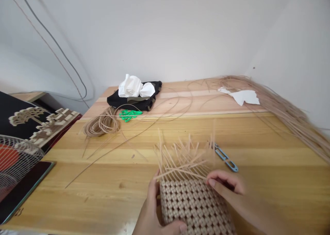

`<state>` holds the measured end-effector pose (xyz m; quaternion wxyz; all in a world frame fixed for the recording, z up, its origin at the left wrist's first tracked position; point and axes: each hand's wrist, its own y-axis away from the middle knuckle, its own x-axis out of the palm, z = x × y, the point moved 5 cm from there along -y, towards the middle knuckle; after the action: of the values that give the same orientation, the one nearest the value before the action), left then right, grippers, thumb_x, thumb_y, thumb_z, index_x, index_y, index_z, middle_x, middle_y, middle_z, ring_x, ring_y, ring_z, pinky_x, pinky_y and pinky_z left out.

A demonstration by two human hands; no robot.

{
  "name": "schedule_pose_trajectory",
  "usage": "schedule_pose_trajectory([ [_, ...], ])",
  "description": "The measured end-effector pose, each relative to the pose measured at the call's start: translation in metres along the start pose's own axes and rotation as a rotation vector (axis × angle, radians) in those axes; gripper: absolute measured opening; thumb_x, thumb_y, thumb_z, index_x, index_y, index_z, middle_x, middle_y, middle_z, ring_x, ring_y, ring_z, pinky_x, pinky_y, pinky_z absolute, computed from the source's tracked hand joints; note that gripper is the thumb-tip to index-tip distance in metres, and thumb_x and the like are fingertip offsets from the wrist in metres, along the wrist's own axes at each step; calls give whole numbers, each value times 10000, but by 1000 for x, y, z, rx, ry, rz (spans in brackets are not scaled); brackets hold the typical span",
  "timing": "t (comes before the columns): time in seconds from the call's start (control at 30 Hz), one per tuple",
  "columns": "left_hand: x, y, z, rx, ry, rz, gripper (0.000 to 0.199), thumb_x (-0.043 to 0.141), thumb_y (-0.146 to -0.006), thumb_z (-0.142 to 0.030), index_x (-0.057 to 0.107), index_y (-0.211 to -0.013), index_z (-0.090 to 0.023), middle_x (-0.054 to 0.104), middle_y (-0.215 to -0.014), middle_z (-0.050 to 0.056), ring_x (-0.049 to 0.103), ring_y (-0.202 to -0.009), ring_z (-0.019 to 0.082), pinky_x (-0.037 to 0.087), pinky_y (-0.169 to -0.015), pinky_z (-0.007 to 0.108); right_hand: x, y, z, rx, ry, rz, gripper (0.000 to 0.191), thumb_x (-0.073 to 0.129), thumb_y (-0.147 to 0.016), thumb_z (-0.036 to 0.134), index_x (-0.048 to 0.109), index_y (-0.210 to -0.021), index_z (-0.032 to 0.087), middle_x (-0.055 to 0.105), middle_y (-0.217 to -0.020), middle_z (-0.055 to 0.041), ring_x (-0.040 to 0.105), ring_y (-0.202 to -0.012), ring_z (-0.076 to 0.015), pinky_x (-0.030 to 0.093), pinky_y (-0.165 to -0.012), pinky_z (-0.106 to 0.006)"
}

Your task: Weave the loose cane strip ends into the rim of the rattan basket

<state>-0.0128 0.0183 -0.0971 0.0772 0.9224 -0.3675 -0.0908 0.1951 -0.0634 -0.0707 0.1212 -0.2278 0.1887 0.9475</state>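
A woven tan panel (pixel 193 204) with an open lattice of knots lies at the bottom centre, loose strand ends (pixel 180 159) fanning out from its far edge. My left hand (pixel 157 211) grips its left side, thumb on the near face and fingers along the edge. At the far right corner my right hand (pixel 227 185) pinches a strand between thumb and forefinger. Light blue snips (pixel 226 158) rest on the table just beyond my right hand.
On the wooden table (pixel 103 180) are a strand coil (pixel 101 123), green netting (pixel 130 115), a black bag (pixel 116 100) with white tissue (pixel 130 86), white paper (pixel 244 96) and a long strand bundle (pixel 288 116). A dark tablet (pixel 24 190) and fan (pixel 15 159) stand left.
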Motion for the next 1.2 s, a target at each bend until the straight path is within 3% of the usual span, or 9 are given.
schedule_pose_trajectory([
  [0.1, 1, 6, 1, 63, 75, -19, 1057, 763, -577, -416, 122, -1382, -176, 371, -1366, 178, 355, -1264, 319, 327, -1031, 426, 0, 6, 7, 35, -39, 69, 341, 432, -849, 480, 629, -801, 207, 603, -710, -7, 550, -685, -158, 400, -585, -232],
  [0.3, -9, 10, 6, 90, 30, -98, 1050, 765, -574, -439, 124, -1366, -182, 334, -1385, 184, 322, -1280, 332, 321, -1037, 443, -2, 5, 41, 22, 6, 178, 317, 445, -859, 417, 647, -785, 184, 632, -736, -10, 563, -716, -159, 408, -619, -235],
  [0.63, -11, 5, -1, 68, -5, -108, 1071, 777, -537, -472, 129, -1338, -180, 321, -1386, 180, 312, -1283, 318, 271, -1060, 442, -3, -6, 84, -149, 166, 183, 248, 428, -865, 242, 675, -854, 231, 680, -857, 19, 597, -802, -146, 420, -712, -251],
  [0.9, -11, 5, -7, 84, -13, -93, 966, 782, -542, -442, 225, -1291, -195, 410, -1320, 149, 389, -1229, 301, 308, -1032, 424, -8, -5, 79, -60, 203, 181, 241, 433, -838, 219, 665, -901, 222, 671, -871, -3, 599, -757, -142, 423, -645, -241],
  [1.07, -11, 4, -12, 130, -22, -103, 975, 791, -527, -436, 231, -1294, -211, 429, -1311, 141, 379, -1241, 308, 343, -1016, 417, -2, -10, 72, 73, 125, 303, 190, 451, -837, 271, 617, -900, 202, 502, -512, 50, 425, -425, -71, 265, -384, -173],
  [1.2, -10, 5, -9, 144, -34, -85, 996, 786, -539, -434, 189, -1308, -226, 441, -1301, 130, 360, -1257, 300, 335, -1027, 414, 1, -11, 72, 140, 71, 366, 151, 456, -814, 213, 571, -906, 178, 403, -435, 82, 330, -346, -48, 226, -336, -147],
])
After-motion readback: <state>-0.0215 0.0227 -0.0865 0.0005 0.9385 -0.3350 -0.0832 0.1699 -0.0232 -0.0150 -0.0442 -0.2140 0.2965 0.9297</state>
